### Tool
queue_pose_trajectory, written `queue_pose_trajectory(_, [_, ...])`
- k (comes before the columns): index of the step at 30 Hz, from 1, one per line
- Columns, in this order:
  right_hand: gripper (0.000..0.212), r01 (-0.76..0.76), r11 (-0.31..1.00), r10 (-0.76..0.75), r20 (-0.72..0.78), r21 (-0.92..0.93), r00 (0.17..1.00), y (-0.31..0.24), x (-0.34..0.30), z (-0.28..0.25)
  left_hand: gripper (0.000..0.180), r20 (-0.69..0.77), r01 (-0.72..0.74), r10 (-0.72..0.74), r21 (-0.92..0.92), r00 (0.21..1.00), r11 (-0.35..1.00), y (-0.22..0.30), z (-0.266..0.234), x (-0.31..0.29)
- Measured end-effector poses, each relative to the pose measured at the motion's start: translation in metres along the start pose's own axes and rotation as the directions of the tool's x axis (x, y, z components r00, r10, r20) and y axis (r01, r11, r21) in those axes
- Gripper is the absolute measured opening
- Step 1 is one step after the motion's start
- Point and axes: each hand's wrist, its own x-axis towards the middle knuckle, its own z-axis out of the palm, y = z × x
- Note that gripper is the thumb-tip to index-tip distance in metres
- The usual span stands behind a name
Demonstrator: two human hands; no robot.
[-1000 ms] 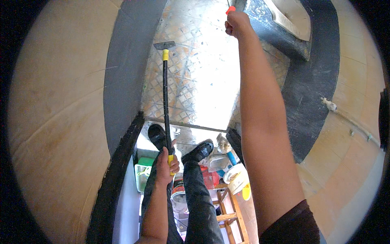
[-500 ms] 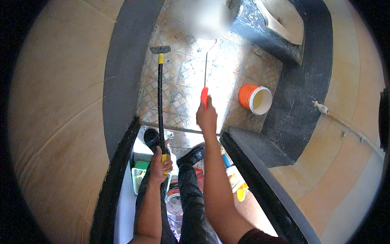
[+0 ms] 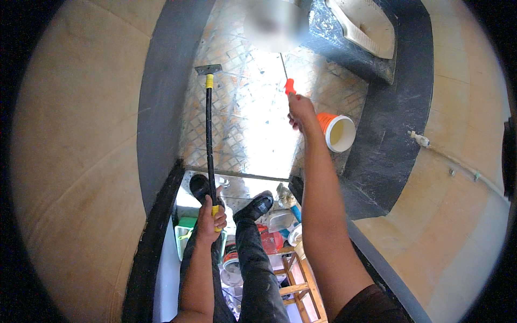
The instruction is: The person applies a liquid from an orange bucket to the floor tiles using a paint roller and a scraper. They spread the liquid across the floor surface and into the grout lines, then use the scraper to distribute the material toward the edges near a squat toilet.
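Hands (image 3: 209,219) curled round black pole (image 3: 209,129) and red handle (image 3: 290,86); white-rimmed orange bucket (image 3: 326,118) yellowish inside, contents unclear

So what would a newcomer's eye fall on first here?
Probably the bright glare on the tiled floor and the red-handled tool in the right hand, upper centre. A long black-and-yellow pole tool stands out on the left, in the left hand. To the right are an orange bucket and, higher up, a pale toilet pan.

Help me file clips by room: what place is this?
Likely a washroom: a squat toilet on a dark platform, a pipe along the wall, and a patterned tile floor.
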Motion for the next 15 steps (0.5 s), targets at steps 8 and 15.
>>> queue_pose_trajectory(8, [0.056,0.185,0.948,-0.246,-0.226,-0.258,0.943,0.056,-0.126,0.031,0.063,-0.057,0.014,-0.018,-0.066,0.998,0.998,-0.011,-0.018,0.002])
queue_pose_trajectory(15, [0.049,0.036,0.934,-0.122,-0.224,-0.355,0.967,0.131,-0.237,0.049,0.065,-0.026,0.028,-0.031,-0.097,0.999,0.995,-0.011,-0.020,0.008])
